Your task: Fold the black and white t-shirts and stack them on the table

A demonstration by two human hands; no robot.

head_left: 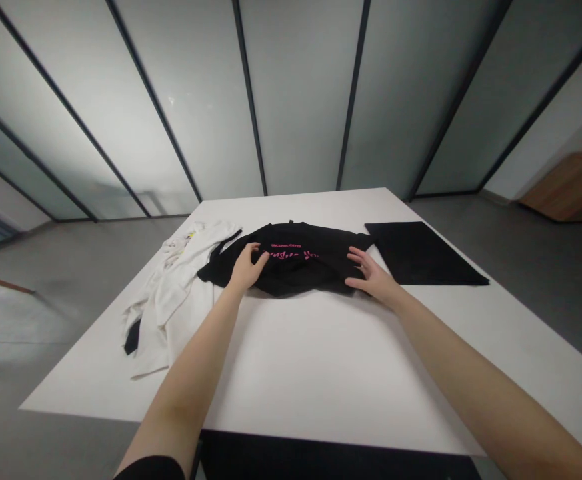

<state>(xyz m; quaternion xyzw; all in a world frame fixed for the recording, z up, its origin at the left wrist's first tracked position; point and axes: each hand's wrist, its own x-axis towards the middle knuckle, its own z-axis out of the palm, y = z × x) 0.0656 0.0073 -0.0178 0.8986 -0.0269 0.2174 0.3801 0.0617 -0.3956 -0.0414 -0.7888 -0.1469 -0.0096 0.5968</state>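
A black T-shirt point(295, 273) with pink lettering on its chest lies across the white table, its collar toward the far edge and its lower part bunched toward me. Over the shirt's left side is my left hand point(247, 267), thumb and forefinger apart, holding nothing that I can see. My right hand point(371, 275) is at the shirt's right side with its fingers spread and nothing gripped. Whether either hand touches the cloth, I cannot tell.
White crumpled clothing point(171, 300) with some black cloth lies at the left of the table point(321, 373). To the right is a flat black rectangular item point(421, 257). Frosted glass panels point(301, 100) stand behind the table, and a brown wooden piece point(571, 187) sits far right.
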